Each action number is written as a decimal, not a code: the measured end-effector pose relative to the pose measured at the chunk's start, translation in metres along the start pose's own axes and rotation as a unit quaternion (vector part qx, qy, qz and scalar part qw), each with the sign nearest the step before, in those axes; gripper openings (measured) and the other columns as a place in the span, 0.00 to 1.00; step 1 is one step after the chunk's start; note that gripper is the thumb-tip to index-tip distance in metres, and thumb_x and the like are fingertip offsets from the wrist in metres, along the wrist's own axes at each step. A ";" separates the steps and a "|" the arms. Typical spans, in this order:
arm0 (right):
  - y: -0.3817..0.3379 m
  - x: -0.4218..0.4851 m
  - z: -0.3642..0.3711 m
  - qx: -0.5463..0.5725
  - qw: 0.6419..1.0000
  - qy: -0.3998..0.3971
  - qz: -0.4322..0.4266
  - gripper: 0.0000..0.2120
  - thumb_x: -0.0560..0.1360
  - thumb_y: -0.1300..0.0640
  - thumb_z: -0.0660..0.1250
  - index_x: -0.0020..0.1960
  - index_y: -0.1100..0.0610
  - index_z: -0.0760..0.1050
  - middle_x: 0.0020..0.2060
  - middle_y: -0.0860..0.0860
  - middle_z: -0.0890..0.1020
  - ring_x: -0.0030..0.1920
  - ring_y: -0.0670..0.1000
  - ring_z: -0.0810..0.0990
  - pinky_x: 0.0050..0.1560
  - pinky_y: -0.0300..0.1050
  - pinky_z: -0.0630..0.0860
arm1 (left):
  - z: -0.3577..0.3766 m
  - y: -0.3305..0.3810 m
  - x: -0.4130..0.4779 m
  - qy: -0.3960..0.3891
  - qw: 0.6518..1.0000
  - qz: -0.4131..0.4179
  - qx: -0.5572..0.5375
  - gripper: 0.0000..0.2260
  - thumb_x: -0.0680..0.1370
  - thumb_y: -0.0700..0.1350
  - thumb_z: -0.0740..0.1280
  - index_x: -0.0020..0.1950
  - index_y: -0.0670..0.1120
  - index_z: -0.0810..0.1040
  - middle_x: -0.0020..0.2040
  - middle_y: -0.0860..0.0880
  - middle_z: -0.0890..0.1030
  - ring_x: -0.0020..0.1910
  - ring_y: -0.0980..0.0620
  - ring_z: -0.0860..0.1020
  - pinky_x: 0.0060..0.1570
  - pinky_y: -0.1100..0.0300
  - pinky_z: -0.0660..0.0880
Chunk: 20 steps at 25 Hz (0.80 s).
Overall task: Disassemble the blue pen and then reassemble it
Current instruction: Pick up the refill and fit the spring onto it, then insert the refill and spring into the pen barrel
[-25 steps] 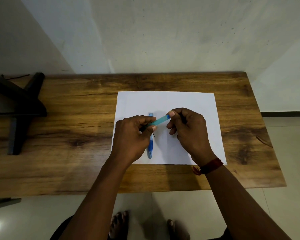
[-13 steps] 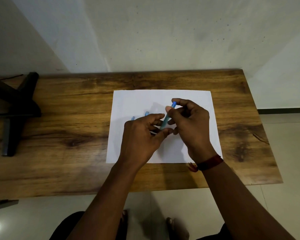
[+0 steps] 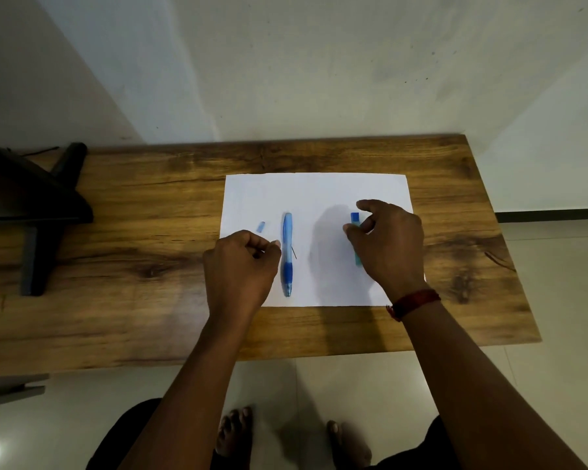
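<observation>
Axis: blue barrel (image 3: 287,254) lay 12-to-6, at 3 o'clock just beside my left hand (image 3: 240,266).
Left grip: curled; contents unclear.
Right hand (image 3: 384,239): pinched teal tube (image 3: 354,219).

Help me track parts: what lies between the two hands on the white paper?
Head view: the translucent blue plastic pen barrel, a thin dark sliver beside it.
</observation>
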State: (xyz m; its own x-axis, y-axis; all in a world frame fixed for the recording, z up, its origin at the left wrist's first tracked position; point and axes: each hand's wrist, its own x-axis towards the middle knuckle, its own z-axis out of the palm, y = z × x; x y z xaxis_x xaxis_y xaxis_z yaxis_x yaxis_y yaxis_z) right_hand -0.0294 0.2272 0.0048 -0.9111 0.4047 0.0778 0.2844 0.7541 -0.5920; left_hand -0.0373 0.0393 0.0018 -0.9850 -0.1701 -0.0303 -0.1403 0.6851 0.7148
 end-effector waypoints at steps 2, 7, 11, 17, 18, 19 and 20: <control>-0.001 -0.003 0.002 -0.005 1.000 -0.011 0.008 0.20 0.72 0.52 0.72 0.62 0.56 0.78 0.48 0.54 0.85 0.47 0.51 0.83 0.55 0.41 0.73 | -0.001 -0.001 -0.006 -0.016 1.000 -0.010 0.001 0.07 0.71 0.50 0.73 0.38 0.48 0.81 0.31 0.57 0.78 0.30 0.59 0.76 0.31 0.69 0.67; -0.008 -0.010 0.008 -0.048 0.999 0.023 -0.004 0.17 0.73 0.50 0.70 0.59 0.56 0.78 0.51 0.55 0.83 0.49 0.54 0.82 0.51 0.44 0.76 | 0.004 0.000 -0.009 -0.055 0.998 -0.038 0.005 0.12 0.69 0.55 0.74 0.35 0.47 0.79 0.30 0.54 0.78 0.29 0.56 0.77 0.32 0.64 0.71; -0.019 -0.009 0.018 -0.040 0.988 -0.020 -0.147 0.12 0.71 0.53 0.72 0.53 0.54 0.80 0.55 0.55 0.80 0.56 0.57 0.77 0.50 0.44 0.70 | 0.011 0.002 -0.007 -0.097 0.995 -0.033 0.017 0.14 0.70 0.56 0.73 0.35 0.46 0.80 0.28 0.54 0.76 0.28 0.55 0.76 0.31 0.66 0.68; -0.019 -0.009 0.027 -0.055 0.970 -0.125 -0.200 0.10 0.69 0.54 0.75 0.50 0.49 0.81 0.68 0.56 0.71 0.70 0.62 0.61 0.59 0.58 0.64 | 0.007 0.002 -0.002 -0.099 0.995 -0.023 0.020 0.12 0.71 0.52 0.72 0.32 0.46 0.79 0.24 0.57 0.72 0.25 0.56 0.75 0.30 0.70 0.63; -0.018 -0.008 0.028 -0.058 0.969 -0.139 -0.198 0.11 0.69 0.53 0.75 0.50 0.48 0.81 0.70 0.56 0.69 0.70 0.62 0.59 0.60 0.59 0.63 | 0.005 0.002 -0.001 -0.096 0.995 -0.023 0.021 0.13 0.71 0.52 0.72 0.30 0.47 0.78 0.23 0.57 0.72 0.24 0.56 0.75 0.30 0.69 0.64; -0.017 -0.007 0.029 -0.062 0.967 -0.151 -0.197 0.12 0.68 0.53 0.75 0.51 0.47 0.81 0.71 0.56 0.68 0.71 0.62 0.58 0.61 0.59 0.62 | 0.003 0.001 0.002 -0.095 0.995 -0.023 0.020 0.14 0.70 0.52 0.72 0.28 0.48 0.76 0.23 0.55 0.73 0.24 0.55 0.75 0.30 0.68 0.65; -0.017 -0.007 0.030 -0.066 0.965 -0.159 -0.199 0.13 0.68 0.51 0.75 0.51 0.47 0.80 0.71 0.55 0.67 0.71 0.62 0.57 0.61 0.59 0.62 | 0.001 0.000 0.004 -0.097 0.995 -0.025 0.015 0.14 0.70 0.51 0.72 0.28 0.47 0.76 0.23 0.53 0.75 0.25 0.54 0.76 0.30 0.66 0.68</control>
State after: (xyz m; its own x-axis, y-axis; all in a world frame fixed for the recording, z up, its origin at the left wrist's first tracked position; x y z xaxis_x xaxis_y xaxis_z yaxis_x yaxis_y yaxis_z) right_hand -0.0364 0.1960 -0.0097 -0.9954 -0.0942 0.0157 -0.0910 0.8846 -0.4574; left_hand -0.0417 0.0395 0.0005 -0.9772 -0.0671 -0.2015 -0.1900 0.7006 0.6878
